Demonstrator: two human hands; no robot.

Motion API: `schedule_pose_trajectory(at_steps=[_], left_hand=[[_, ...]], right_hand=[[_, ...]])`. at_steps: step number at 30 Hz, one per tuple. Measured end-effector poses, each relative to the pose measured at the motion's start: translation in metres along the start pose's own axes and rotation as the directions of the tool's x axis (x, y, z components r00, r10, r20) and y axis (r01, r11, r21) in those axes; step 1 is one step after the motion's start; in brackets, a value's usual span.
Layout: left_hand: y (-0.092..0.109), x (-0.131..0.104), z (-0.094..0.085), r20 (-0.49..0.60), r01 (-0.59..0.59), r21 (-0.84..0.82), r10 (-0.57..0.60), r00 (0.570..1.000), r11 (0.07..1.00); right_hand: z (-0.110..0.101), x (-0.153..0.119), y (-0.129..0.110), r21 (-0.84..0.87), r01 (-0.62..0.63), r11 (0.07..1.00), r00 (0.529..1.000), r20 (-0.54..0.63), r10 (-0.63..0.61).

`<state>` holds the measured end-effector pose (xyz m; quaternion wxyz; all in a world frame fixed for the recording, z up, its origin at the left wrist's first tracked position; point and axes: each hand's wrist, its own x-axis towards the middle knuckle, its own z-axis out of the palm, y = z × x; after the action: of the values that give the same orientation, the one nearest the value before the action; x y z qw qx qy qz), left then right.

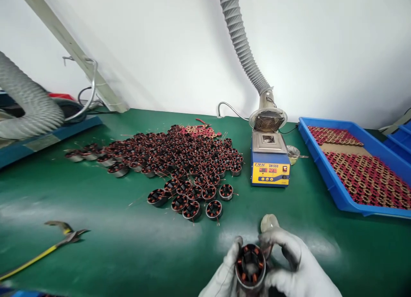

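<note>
Holding one copper-wound stator (250, 269) at bottom centre, gloved left hand (224, 275) and right hand (297, 267) both closed around it; many similar stators (180, 160) heaped mid-frame on green bench (112, 254), soldering pot (269, 162) behind.

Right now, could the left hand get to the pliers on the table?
Probably yes. The left hand is on the stator with the right hand, so it must let go first. The mat between it and the pliers looks bare.
</note>
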<state>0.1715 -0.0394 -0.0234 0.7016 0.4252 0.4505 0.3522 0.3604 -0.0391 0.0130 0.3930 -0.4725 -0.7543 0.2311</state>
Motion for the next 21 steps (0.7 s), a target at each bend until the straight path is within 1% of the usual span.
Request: schedule_pose_trajectory(at_steps=[1, 2, 3, 4, 5, 7, 9, 11, 12, 13, 14, 15, 16, 17, 18, 19, 20, 21], left_hand=[[0.001, 0.005, 0.003, -0.004, -0.006, -0.038, 0.006, 1.0, 0.999], [0.002, 0.009, 0.005, -0.013, -0.012, -0.075, 0.011, 1.0, 0.997], [0.003, 0.011, 0.006, -0.026, -0.02, -0.105, 0.018, 1.0, 0.994], [0.004, 0.013, 0.006, -0.039, -0.031, -0.126, 0.026, 0.999, 0.992], [0.005, 0.014, 0.006, -0.047, -0.041, -0.132, 0.035, 0.998, 0.99], [0.008, 0.013, 0.006, -0.043, -0.048, -0.123, 0.043, 0.998, 0.991], [0.01, 0.013, 0.007, -0.023, -0.044, -0.109, 0.042, 0.999, 0.993], [0.011, 0.014, 0.011, 0.004, -0.032, -0.099, 0.033, 0.999, 0.995], [0.01, 0.014, 0.013, 0.005, -0.039, -0.092, 0.04, 0.999, 0.995], [0.009, 0.015, 0.016, -0.02, -0.079, -0.086, 0.078, 0.997, 0.993], [0.007, 0.015, 0.018, -0.065, -0.145, -0.079, 0.14, 0.988, 0.986], [0.006, 0.015, 0.021, -0.118, -0.222, -0.076, 0.212, 0.97, 0.972], [0.004, 0.015, 0.023, -0.176, -0.309, -0.066, 0.293, 0.94, 0.949], [0.003, 0.014, 0.026, -0.235, -0.399, -0.036, 0.38, 0.894, 0.916], [0.002, 0.013, 0.028, -0.274, -0.481, 0.017, 0.467, 0.841, 0.877], [0.003, 0.012, 0.03, -0.287, -0.55, 0.097, 0.553, 0.782, 0.829], [0.005, 0.011, 0.031, -0.276, -0.601, 0.227, 0.642, 0.715, 0.767], [0.008, 0.01, 0.032, -0.246, -0.625, 0.388, 0.73, 0.638, 0.677]], right_hand=[[0.002, 0.001, 0.005, 0.138, -0.083, 0.987, 0.996, -0.028, 0.087], [0.003, 0.002, 0.01, 0.311, -0.149, 0.939, 0.986, -0.029, 0.167], [0.004, 0.005, 0.012, 0.477, -0.187, 0.859, 0.974, -0.021, 0.224], [0.004, 0.01, 0.013, 0.6, -0.191, 0.777, 0.968, -0.017, 0.251], [0.005, 0.015, 0.012, 0.67, -0.168, 0.723, 0.968, -0.027, 0.251], [0.005, 0.025, 0.007, 0.734, -0.089, 0.673, 0.972, -0.084, 0.221], [0.008, 0.031, 0.003, 0.754, 0.0, 0.656, 0.972, -0.155, 0.178], [0.013, 0.033, 0.001, 0.768, 0.077, 0.635, 0.96, -0.229, 0.16], [0.015, 0.032, 0.002, 0.784, 0.094, 0.614, 0.949, -0.257, 0.182], [0.018, 0.031, 0.002, 0.807, 0.088, 0.584, 0.934, -0.27, 0.232], [0.02, 0.029, 0.003, 0.835, 0.072, 0.546, 0.916, -0.272, 0.294], [0.022, 0.027, 0.003, 0.861, 0.051, 0.506, 0.896, -0.263, 0.358], [0.023, 0.025, 0.003, 0.88, 0.031, 0.474, 0.878, -0.251, 0.408], [0.024, 0.023, 0.002, 0.889, 0.019, 0.458, 0.864, -0.245, 0.44], [0.025, 0.022, 0.001, 0.887, 0.018, 0.46, 0.853, -0.254, 0.456], [0.026, 0.021, -0.001, 0.878, 0.029, 0.477, 0.845, -0.277, 0.458], [0.028, 0.02, -0.003, 0.862, 0.049, 0.505, 0.837, -0.311, 0.449], [0.03, 0.02, -0.005, 0.842, 0.07, 0.535, 0.829, -0.348, 0.439]])
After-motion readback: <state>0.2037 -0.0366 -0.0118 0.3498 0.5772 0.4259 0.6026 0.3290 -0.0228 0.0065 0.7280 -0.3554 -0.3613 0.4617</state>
